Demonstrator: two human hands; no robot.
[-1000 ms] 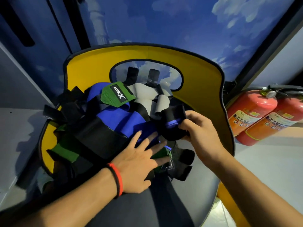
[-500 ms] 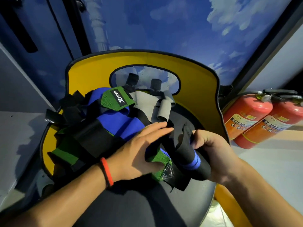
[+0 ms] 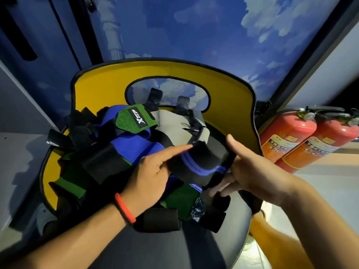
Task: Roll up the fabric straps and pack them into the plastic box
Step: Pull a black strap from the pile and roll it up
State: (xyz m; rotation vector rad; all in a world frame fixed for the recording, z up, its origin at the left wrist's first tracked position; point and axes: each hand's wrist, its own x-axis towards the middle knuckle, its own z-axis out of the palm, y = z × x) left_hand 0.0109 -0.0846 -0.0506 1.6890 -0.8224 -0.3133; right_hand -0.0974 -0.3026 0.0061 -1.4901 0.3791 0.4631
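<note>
Rolling step. The black strap with blue stripe (image 3: 202,164) is up between my two hands, just above the strap pile (image 3: 120,148) on the yellow-rimmed seat (image 3: 233,88).

Left hand (image 3: 151,173): index finger is straight and lies on top of the part-rolled strap. The other fingers are hidden behind it, so I cannot tell if they curl round.

Right hand (image 3: 252,171): spread wide, thumb up clear of the strap, fingers straight underneath. It supports the strap without gripping.

Plastic box is not in view. My guess is this is early in the task, since most straps look unrolled.

To do it well, I'd pin the coil with my left index, bring my right thumb down on the free tail and wind under tension with edges flush.

Risk: the coil springs open with my right hand this slack, or the tail snags the pile below.
</note>
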